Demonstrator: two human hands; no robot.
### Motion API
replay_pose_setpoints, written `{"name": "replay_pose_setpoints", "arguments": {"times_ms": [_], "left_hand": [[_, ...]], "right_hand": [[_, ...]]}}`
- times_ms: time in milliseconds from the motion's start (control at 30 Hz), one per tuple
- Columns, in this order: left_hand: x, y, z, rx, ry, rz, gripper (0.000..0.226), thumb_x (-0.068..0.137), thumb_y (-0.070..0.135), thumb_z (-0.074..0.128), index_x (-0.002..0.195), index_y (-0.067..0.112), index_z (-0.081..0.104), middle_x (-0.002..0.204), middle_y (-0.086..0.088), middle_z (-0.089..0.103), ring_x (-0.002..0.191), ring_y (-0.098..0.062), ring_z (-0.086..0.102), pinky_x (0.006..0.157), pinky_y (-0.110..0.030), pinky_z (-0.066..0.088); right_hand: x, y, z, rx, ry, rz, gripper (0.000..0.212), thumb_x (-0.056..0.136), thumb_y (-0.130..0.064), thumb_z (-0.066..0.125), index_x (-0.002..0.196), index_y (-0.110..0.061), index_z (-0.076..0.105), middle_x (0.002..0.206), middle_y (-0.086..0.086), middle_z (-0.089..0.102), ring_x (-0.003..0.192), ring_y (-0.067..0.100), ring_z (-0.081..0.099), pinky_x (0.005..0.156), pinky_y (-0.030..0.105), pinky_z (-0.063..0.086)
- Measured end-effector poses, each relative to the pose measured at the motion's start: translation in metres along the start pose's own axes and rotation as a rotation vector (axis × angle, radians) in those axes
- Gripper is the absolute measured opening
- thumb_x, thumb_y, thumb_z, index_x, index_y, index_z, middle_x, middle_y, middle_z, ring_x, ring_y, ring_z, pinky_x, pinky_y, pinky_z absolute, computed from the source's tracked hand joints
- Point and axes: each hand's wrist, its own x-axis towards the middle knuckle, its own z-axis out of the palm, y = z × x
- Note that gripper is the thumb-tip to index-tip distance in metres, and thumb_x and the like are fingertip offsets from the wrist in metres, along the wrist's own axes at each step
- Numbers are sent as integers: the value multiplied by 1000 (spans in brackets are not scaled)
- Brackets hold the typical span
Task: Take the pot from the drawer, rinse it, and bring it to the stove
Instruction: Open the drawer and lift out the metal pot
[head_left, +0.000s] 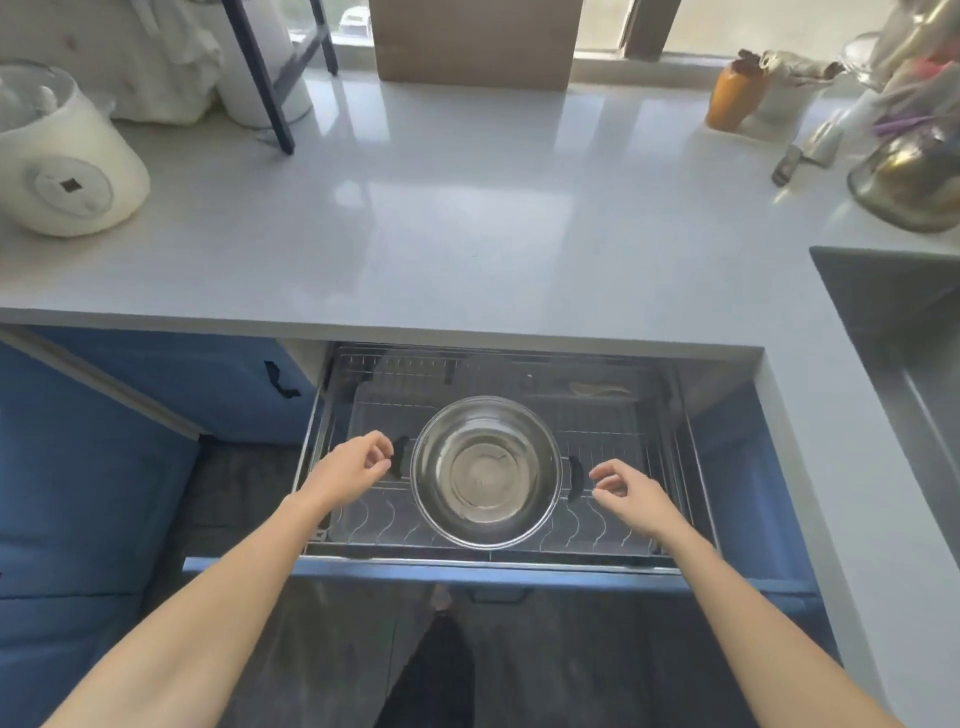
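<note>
A shiny steel pot (485, 470) with two black side handles stands upright in the wire rack of the pulled-out drawer (467, 564) under the counter. My left hand (350, 467) hovers just left of the pot's left handle, fingers curled and apart, holding nothing. My right hand (631, 493) hovers just right of the right handle, fingers likewise apart and empty. Neither hand touches the pot.
A grey countertop (441, 218) runs above the drawer. A white rice cooker (62, 156) stands at its left, an orange jar (735, 96) and a glass jar of utensils (914, 171) at the right. The sink (893, 312) lies at the right edge. Blue cabinet fronts flank the drawer.
</note>
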Motion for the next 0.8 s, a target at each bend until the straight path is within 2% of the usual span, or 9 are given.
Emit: {"name": "replay_pose_setpoints", "arguments": {"times_ms": [133,233,333,433,467,533,600,667,800], "left_hand": [[59,-40,28,66,-56,-56,25,102,32,58,127,28,59,126,-3,64,108,-21,66,95,-41,56],[88,-66,53,113,-169,-60,24,101,35,60,124,30,59,133,-3,63,111,-23,65,99,-44,52],[106,-79,79,65,-231,-42,17,99,34,64,116,34,61,132,4,66,112,-21,67,99,-44,53],[117,-85,96,18,-162,-57,17,97,33,67,112,38,61,110,6,71,81,-6,69,69,-28,56],[120,-88,101,13,-133,-63,18,97,31,68,112,38,61,104,6,70,64,3,62,56,-22,50],[126,-92,107,-3,-95,-68,19,96,26,68,108,39,61,97,4,73,47,6,51,45,-18,44],[129,-92,108,-33,-63,-76,21,95,19,69,101,38,62,94,1,76,54,-4,62,49,-24,51],[129,-89,106,-59,-43,-78,26,93,17,71,98,40,62,92,1,76,66,-15,71,58,-32,55],[114,-71,82,-119,-11,-42,33,90,18,74,96,47,60,92,10,75,79,-8,73,69,-22,55]], "right_hand": [[57,25,16,-10,-2,92,20,94,-26,64,109,-37,60,118,-2,67,112,20,64,92,35,49],[90,48,29,-29,-45,137,28,95,-27,64,123,-32,62,137,5,61,123,24,60,102,42,49],[118,69,38,-44,-118,155,30,97,-27,63,126,-32,61,135,4,64,115,27,67,100,45,53],[137,87,47,11,-137,144,25,98,-28,62,122,-35,62,118,2,69,96,20,69,84,33,53],[142,91,49,22,-131,120,23,98,-28,62,119,-36,63,111,1,70,87,13,67,79,27,50],[152,97,51,32,-143,65,21,96,-25,65,112,-39,63,96,-4,69,70,0,62,68,18,47],[159,100,52,20,-191,29,21,94,-22,69,110,-33,63,101,-3,71,78,1,67,77,21,53],[159,101,53,4,-211,7,22,91,-19,72,111,-26,63,106,2,74,92,16,72,92,35,57],[137,88,36,56,-141,-25,27,87,-11,73,105,-30,66,102,-1,76,91,18,74,93,37,59]]}}
